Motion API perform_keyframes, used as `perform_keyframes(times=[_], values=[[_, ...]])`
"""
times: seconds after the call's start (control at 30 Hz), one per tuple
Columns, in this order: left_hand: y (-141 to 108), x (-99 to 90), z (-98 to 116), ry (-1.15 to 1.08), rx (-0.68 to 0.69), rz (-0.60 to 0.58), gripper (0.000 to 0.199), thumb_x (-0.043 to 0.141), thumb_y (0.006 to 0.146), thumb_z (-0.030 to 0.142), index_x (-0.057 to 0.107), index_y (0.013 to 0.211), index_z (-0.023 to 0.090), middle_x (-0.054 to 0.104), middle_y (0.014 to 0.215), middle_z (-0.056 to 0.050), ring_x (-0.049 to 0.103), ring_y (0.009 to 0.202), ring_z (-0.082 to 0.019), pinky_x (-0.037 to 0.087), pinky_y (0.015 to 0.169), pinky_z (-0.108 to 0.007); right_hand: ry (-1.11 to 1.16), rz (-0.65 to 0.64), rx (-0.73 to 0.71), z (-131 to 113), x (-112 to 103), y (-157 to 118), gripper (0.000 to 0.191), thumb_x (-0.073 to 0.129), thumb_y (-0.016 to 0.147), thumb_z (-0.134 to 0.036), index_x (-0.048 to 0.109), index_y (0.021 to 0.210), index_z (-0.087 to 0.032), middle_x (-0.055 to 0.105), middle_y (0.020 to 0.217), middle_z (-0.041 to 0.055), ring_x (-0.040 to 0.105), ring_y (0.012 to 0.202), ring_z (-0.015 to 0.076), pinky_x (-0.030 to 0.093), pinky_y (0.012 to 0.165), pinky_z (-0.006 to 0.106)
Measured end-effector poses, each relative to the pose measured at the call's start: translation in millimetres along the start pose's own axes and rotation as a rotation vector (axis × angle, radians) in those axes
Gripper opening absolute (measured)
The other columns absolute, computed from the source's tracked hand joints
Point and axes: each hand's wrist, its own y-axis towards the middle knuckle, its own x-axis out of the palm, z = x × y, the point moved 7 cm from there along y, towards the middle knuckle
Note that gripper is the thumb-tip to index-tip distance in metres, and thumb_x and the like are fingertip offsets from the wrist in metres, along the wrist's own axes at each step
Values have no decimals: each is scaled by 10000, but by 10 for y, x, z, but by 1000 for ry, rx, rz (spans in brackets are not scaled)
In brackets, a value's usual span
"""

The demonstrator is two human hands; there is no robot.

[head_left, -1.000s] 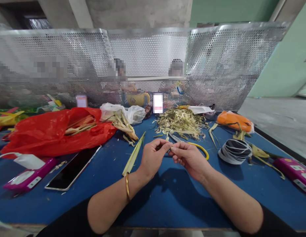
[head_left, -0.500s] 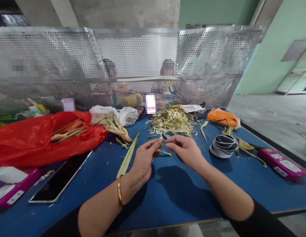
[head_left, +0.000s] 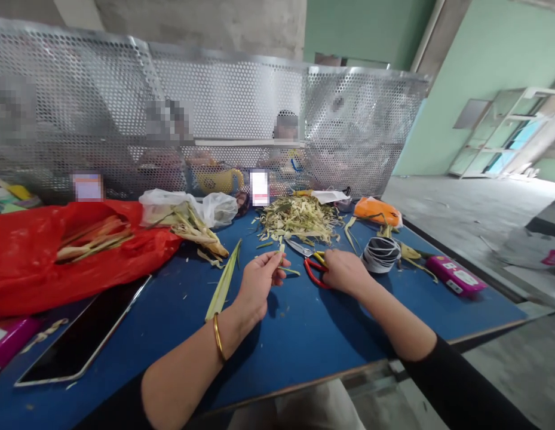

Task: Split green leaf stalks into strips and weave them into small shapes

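My left hand (head_left: 260, 279), a gold bangle on its wrist, pinches a thin green husk strip (head_left: 290, 272) above the blue table; part of the strip is hidden by the fingers. On the right, my right hand (head_left: 346, 272) has its fingers closed on the yellow handle of a pair of scissors (head_left: 313, 270) with red and yellow grips. The scissors' blades are parted and point away to the left, towards a heap of shredded husk (head_left: 301, 220). A long pale green husk leaf (head_left: 224, 283) lies left of my left hand.
A spool of white cord (head_left: 381, 255) and a purple pack (head_left: 455, 276) are on the right. To the left are a red plastic bag (head_left: 102, 257) with husks and a dark-screened tablet (head_left: 86, 334). A perforated metal screen (head_left: 236, 101) stands behind; people sit beyond it.
My right hand has come away from my left hand to the right and taken hold of the scissors' handle. The left hand keeps its pinch. The view has turned right.
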Motion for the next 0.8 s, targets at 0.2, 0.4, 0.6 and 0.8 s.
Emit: perform_keyframes(times=[0.2,0.4,0.6,0.8], values=[[-2,-2,-14,-2,-2,-14,318,749,633,391,651,791,133,655,724,-20,520,508,-63,382,463,-178,112,39,-62,-33,-128,-356,144,537,846,-251,672,835,-203,689,822,64,642,786,203,394,646,259],[-26,20,-42,-10,-18,-38,295,745,639,379,646,778,139,659,732,-24,518,501,-63,370,456,-179,225,108,31,464,-76,8,158,615,798,-183,686,938,-176,649,949,66,611,790,160,416,698,237],[-47,32,-72,-19,-45,-68,252,721,662,343,652,785,134,658,725,-23,509,494,-56,361,452,-175,318,84,15,555,186,198,47,626,782,-198,664,798,-173,633,822,26,586,743,146,414,647,220],[-82,61,-110,-12,-98,-79,252,723,642,346,651,763,138,661,733,-34,508,498,-58,365,453,-174,372,128,44,592,203,179,91,527,839,-205,598,793,-171,643,809,38,587,738,154,401,643,234]])
